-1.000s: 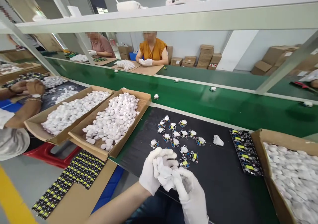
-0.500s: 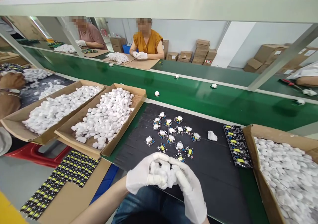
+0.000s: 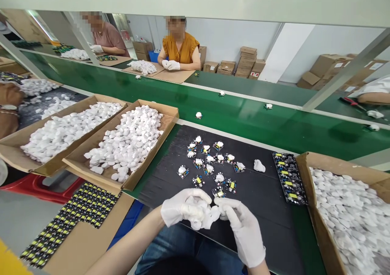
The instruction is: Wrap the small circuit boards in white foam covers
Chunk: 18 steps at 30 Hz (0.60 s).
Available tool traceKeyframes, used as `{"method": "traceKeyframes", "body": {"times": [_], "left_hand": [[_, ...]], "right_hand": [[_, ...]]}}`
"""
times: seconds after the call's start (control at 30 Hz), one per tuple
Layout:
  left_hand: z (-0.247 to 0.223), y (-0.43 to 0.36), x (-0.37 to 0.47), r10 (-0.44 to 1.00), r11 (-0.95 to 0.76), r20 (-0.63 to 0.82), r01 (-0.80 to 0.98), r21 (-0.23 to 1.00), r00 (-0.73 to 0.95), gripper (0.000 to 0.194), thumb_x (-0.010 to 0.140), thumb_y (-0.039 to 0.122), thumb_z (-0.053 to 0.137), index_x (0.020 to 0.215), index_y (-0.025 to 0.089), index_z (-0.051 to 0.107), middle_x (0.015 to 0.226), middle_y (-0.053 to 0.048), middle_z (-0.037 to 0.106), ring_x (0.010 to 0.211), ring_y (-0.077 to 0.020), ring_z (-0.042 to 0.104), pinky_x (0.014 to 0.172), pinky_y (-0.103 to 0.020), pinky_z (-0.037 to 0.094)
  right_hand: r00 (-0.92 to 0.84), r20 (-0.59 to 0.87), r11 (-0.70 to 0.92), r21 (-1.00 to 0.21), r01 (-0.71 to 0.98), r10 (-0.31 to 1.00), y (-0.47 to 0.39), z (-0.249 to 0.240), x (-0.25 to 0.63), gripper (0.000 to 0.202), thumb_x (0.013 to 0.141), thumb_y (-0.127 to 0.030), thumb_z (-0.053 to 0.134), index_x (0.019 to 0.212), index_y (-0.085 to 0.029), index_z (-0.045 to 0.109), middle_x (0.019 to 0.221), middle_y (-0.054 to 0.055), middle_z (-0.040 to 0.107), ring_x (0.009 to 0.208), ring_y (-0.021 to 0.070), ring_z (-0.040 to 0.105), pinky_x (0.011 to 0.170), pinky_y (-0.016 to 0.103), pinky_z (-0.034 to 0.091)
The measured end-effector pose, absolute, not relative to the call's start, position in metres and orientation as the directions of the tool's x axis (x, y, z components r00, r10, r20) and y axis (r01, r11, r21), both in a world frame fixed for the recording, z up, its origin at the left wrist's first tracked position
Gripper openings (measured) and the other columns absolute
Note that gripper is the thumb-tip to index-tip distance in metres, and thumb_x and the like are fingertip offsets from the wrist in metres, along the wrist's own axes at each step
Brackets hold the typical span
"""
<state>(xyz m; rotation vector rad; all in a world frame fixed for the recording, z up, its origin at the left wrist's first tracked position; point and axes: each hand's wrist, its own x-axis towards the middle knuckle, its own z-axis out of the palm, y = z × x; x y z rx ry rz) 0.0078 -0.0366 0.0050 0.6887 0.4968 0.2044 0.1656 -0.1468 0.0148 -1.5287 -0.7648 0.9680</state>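
Both hands wear white gloves and are close together above the near edge of the black mat (image 3: 268,218). My left hand (image 3: 179,208) is closed around a lumpy clump of soft white putty (image 3: 204,216). At the clump's right side my right hand (image 3: 242,226) pinches a bit of the same putty between thumb and fingers; whether that bit is still joined to the clump is hard to tell. Just beyond lie several small circuit boards (image 3: 219,178), most topped with a white lump. A loose white lump (image 3: 259,165) sits to their right.
Cardboard trays of white lumps stand at left (image 3: 126,139) and right (image 3: 350,210). An unsplit board panel (image 3: 289,177) lies by the right tray, larger panels (image 3: 73,222) at lower left. Boards ride the green belt (image 3: 243,120). Co-workers sit across and at left.
My right hand has moved a little to the right, away from my left, pinching putty at the clump's edge. Boards on the green belt have shifted right.
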Motion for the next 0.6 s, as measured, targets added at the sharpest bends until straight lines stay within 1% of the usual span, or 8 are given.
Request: {"method": "traceKeyframes", "body": {"times": [0.07,0.13,0.2,0.27,0.37,0.43,0.5,0.6], "left_hand": [[0.001,-0.036,0.009,0.33,0.753,-0.36,-0.014,0.658,0.873,0.045,0.053,0.019,0.081,0.092,0.011,0.062,0.069,-0.005,0.063,0.049,-0.012,0.057,0.039,-0.018,0.04],[-0.003,-0.036,0.009,0.327,0.745,-0.348,-0.013,0.667,0.879,0.044,0.055,0.02,0.081,0.093,0.011,0.061,0.068,-0.005,0.063,0.048,-0.0123,0.057,0.04,-0.02,0.043],[-0.007,-0.035,0.009,0.324,0.748,-0.32,-0.035,0.663,0.89,0.043,0.057,0.02,0.079,0.095,0.011,0.061,0.069,-0.006,0.063,0.05,-0.0142,0.06,0.042,-0.021,0.044],[-0.01,-0.034,0.009,0.31,0.768,-0.285,-0.062,0.637,0.907,0.041,0.058,0.019,0.078,0.095,0.011,0.061,0.071,-0.007,0.063,0.052,-0.0162,0.062,0.042,-0.021,0.045],[-0.012,-0.031,0.008,0.294,0.815,-0.258,-0.101,0.571,0.92,0.037,0.058,0.015,0.076,0.091,0.012,0.062,0.072,-0.005,0.062,0.052,-0.0167,0.063,0.04,-0.019,0.042],[-0.013,-0.03,0.007,0.3,0.839,-0.259,-0.125,0.53,0.918,0.034,0.058,0.014,0.075,0.089,0.013,0.062,0.071,-0.005,0.061,0.052,-0.0165,0.063,0.038,-0.017,0.04],[-0.015,-0.029,0.007,0.309,0.842,-0.263,-0.135,0.522,0.914,0.033,0.06,0.015,0.075,0.091,0.014,0.064,0.076,-0.007,0.063,0.056,-0.0174,0.064,0.04,-0.017,0.041],[-0.017,-0.031,0.007,0.308,0.799,-0.237,-0.116,0.59,0.922,0.04,0.06,0.013,0.074,0.099,0.016,0.064,0.089,-0.01,0.067,0.057,-0.0164,0.064,0.045,-0.022,0.046]], "right_hand": [[0.426,-0.204,-0.176,-0.979,-0.104,0.882,-0.147,0.013,0.165,0.031,0.074,-0.044,0.067,0.092,-0.02,0.072,0.093,0.01,0.073,0.071,0.02,0.065,0.069,0.035,0.056],[0.405,-0.218,-0.183,-0.975,-0.123,0.888,-0.147,0.01,0.163,0.03,0.07,-0.041,0.072,0.092,-0.02,0.073,0.091,0.009,0.073,0.075,0.0209,0.064,0.072,0.035,0.055],[0.39,-0.244,-0.194,-0.967,-0.163,0.888,-0.148,0.007,0.164,0.029,0.069,-0.041,0.074,0.088,-0.019,0.074,0.08,0.007,0.072,0.07,0.0195,0.062,0.068,0.032,0.053],[0.393,-0.291,-0.195,-0.944,-0.267,0.872,-0.148,0.004,0.167,0.029,0.071,-0.043,0.071,0.087,-0.018,0.074,0.067,0.004,0.068,0.06,0.0159,0.058,0.058,0.028,0.051],[0.458,-0.354,-0.157,-0.897,-0.413,0.815,-0.149,0.0,0.176,0.033,0.072,-0.044,0.07,0.09,-0.017,0.074,0.071,0.005,0.068,0.058,0.0131,0.055,0.054,0.025,0.049],[0.539,-0.36,-0.142,-0.904,-0.403,0.762,-0.149,-0.002,0.182,0.035,0.07,-0.044,0.073,0.093,-0.018,0.073,0.083,0.007,0.071,0.066,0.0148,0.06,0.059,0.025,0.051],[0.588,-0.332,-0.149,-0.929,-0.338,0.737,-0.149,-0.002,0.186,0.035,0.068,-0.043,0.074,0.094,-0.019,0.072,0.093,0.008,0.072,0.079,0.0181,0.064,0.066,0.026,0.053],[0.589,-0.276,-0.143,-0.954,-0.263,0.76,-0.147,0.0,0.183,0.033,0.069,-0.042,0.073,0.093,-0.02,0.071,0.097,0.009,0.073,0.087,0.0221,0.066,0.069,0.03,0.055]]}}
